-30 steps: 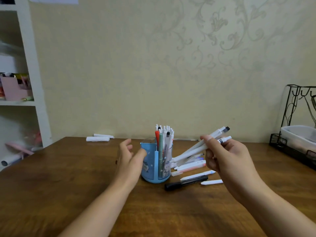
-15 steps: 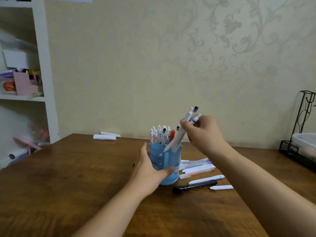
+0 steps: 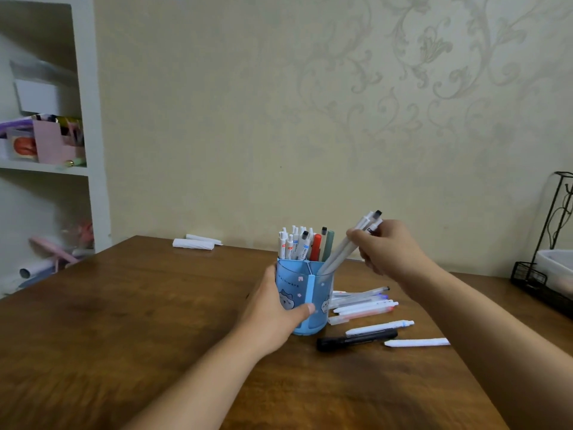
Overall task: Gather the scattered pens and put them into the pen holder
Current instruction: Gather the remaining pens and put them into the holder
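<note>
A blue pen holder [image 3: 294, 290] with cartoon faces stands mid-table, with several pens upright in its rear compartments. My left hand [image 3: 273, 311] grips its left side, thumb across the front. My right hand [image 3: 387, 252] pinches a small bundle of white pens [image 3: 344, 251], tilted, their lower ends inside the holder's right compartment. To the right of the holder lie several loose pens [image 3: 362, 305], a black marker [image 3: 356, 339] and a white pen [image 3: 417, 342].
The wooden table [image 3: 139, 321] runs to the patterned wall. Two white paper rolls [image 3: 193, 243] lie at the back. A black wire rack [image 3: 548, 274] with a clear box stands at the right edge. White shelves [image 3: 90, 150] are on the left.
My right hand lifted the white pens from beside the holder, swung them over it and lowered their tips into it. My left hand closed around the holder's side.
</note>
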